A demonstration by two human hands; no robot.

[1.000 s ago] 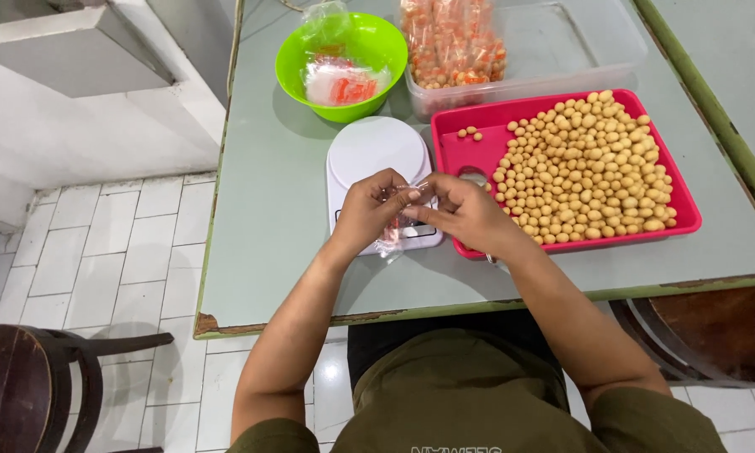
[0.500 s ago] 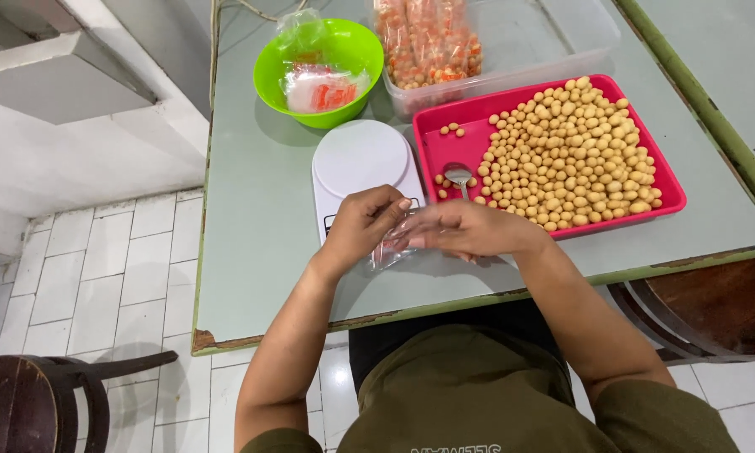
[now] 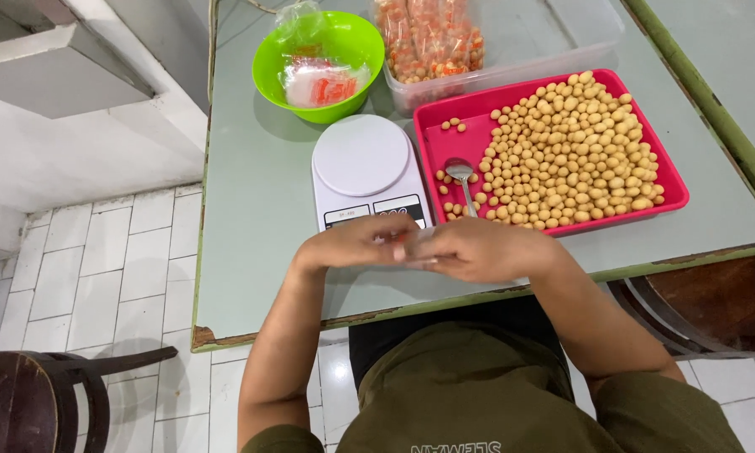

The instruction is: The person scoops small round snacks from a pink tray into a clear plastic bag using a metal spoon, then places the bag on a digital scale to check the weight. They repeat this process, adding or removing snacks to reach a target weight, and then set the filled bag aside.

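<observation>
A grey-green surface (image 3: 252, 210) over white tiles. Both hands meet at its near edge, left hand (image 3: 356, 245) and right hand (image 3: 478, 249) pinching a small clear packet (image 3: 401, 249) between closed fingers, just before the white scale (image 3: 367, 172), beside the pink tray (image 3: 432, 143) of round snacks.

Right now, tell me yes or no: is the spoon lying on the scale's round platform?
No, the spoon lies in the pink tray among the round snack balls, while the scale platform is bare.
</observation>
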